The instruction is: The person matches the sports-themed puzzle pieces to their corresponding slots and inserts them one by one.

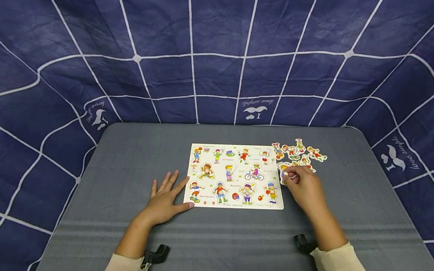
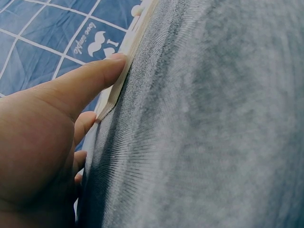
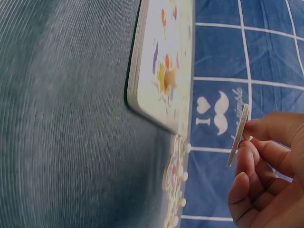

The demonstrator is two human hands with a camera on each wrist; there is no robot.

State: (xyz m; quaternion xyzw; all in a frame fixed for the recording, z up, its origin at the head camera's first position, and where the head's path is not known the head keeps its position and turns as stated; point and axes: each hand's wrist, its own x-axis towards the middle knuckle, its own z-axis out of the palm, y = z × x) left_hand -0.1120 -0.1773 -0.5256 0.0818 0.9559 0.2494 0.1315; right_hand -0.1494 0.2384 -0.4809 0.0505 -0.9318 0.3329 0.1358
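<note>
- The right hand (image 1: 303, 189) pinches a flat puzzle piece (image 3: 238, 135) between thumb and curled fingers (image 3: 259, 156); the wrist view shows the piece lifted clear of the table, edge-on.
- That piece sits at about 3 o'clock from the puzzle board (image 1: 235, 175), just beside its right edge.
- The left hand (image 1: 165, 198) lies flat on the grey table (image 1: 136, 152), fingers straight and spread, holding nothing; it rests at about 8 o'clock from the board.
- Its thumb (image 2: 90, 80) touches the board's left edge, as the left wrist view shows.
- Loose pieces (image 1: 299, 153) lie in a cluster at about 2 o'clock from the board, near the right hand.
- A blue gridded cloth (image 1: 229, 41) hangs behind the table.
</note>
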